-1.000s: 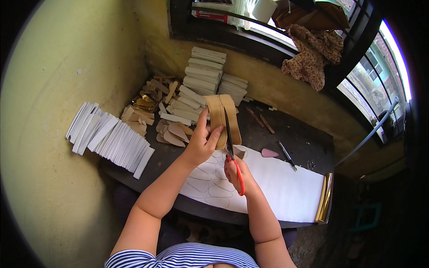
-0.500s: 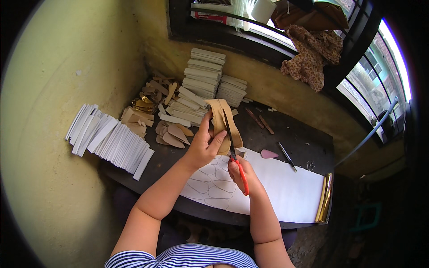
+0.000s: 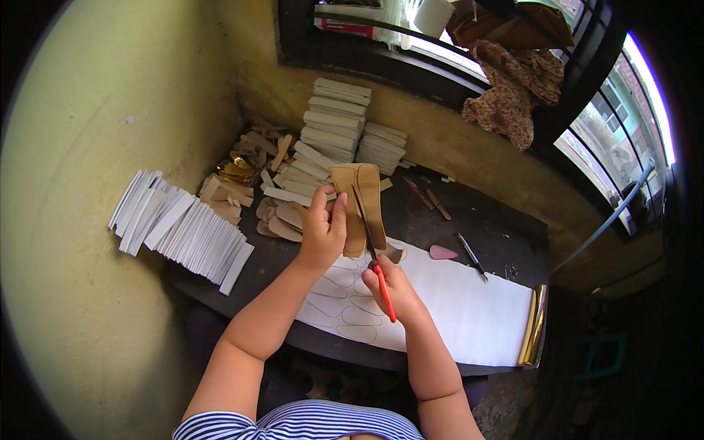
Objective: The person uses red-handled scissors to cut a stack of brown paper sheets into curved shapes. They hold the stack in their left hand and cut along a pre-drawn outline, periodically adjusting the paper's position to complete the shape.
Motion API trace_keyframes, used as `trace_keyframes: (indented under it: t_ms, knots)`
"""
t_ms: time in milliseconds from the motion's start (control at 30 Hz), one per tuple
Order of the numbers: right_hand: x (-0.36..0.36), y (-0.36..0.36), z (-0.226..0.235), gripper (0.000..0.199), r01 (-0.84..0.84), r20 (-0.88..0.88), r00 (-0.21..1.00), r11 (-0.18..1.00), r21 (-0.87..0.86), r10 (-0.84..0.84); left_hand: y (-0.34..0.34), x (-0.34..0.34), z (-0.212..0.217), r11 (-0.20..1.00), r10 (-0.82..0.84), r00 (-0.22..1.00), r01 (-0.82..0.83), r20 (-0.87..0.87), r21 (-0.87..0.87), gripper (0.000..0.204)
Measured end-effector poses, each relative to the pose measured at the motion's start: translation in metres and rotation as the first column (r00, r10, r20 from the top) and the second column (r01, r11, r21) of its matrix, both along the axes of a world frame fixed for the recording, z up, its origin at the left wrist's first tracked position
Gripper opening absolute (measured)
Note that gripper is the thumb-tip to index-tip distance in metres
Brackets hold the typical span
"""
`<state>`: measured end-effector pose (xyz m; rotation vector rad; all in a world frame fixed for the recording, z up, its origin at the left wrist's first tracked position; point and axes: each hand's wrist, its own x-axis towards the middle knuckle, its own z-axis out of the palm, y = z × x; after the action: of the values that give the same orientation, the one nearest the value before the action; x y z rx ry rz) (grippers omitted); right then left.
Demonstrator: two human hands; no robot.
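Observation:
My left hand (image 3: 325, 233) is closed on the left edge of a tan sheet (image 3: 372, 202), its thumb lying over the face. Rounded, elongated outlines are drawn on that sheet, and a slit runs between two of them. My right hand (image 3: 396, 287) grips red-handled scissors (image 3: 384, 297), whose dark blades point up and away along the slit. Both hands are raised over a white sheet (image 3: 469, 308) with several drawn oval outlines on its left part. A small grey-brown scrap shows just beyond my right hand.
White strips stand in a long row (image 3: 198, 235) at the left and in stacks (image 3: 334, 121) at the back. Tan cut pieces (image 3: 282, 220) lie between them. To the right are a pink rounded piece (image 3: 442, 252), a pen (image 3: 472, 257) and a gold roll (image 3: 533, 326) at the sheet's end.
The tan sheet has turned to face me more squarely, and my left hand has shifted slightly left. The scissors have rotated, so their handles now show nearly edge-on.

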<state>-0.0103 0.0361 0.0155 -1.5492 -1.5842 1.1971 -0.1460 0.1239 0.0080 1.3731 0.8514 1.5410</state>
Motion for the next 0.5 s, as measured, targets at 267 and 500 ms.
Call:
trace_keyframes:
  t_ms: [267,500]
  knots:
    - [0.001,-0.001,-0.018,0.061,-0.187,-0.283,0.942,0.982,0.004,0.18,0.0,0.001,-0.004,0.986,0.11,0.992,-0.101,-0.064,0.136,0.014]
    - [-0.003,-0.001,-0.02,0.061,-0.16,-0.352,0.923,0.987,0.023,0.158,-0.008,0.006,-0.001,0.98,0.106,0.992,-0.093,-0.065,0.177,0.014]
